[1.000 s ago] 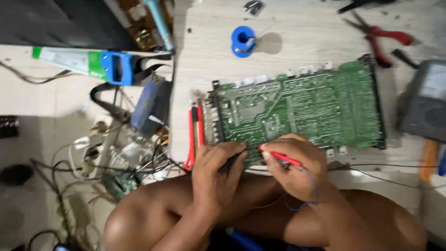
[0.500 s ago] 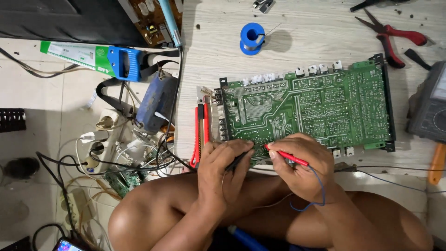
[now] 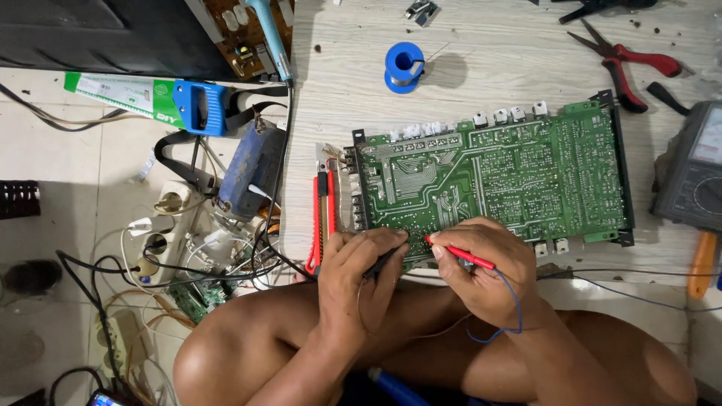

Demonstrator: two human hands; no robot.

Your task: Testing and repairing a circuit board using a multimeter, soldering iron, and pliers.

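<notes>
Your left hand [image 3: 357, 274] pinched black probe [image 3: 382, 262], right hand [image 3: 485, 271] gripped red probe [image 3: 460, 255]; both tips touched lower edge of green circuit board [image 3: 489, 177], frame centre.

Bare wood is lying open above the circuit board [image 3: 489, 177] around the blue solder spool [image 3: 404, 68], while red pliers [image 3: 628, 64], a multimeter [image 3: 692, 177] and a red cutter [image 3: 322, 218] are crowding its 2 sides.

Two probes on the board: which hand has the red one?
The right hand holds the red probe, its tip on the near edge of the green circuit board. The left hand holds the black probe.
</notes>
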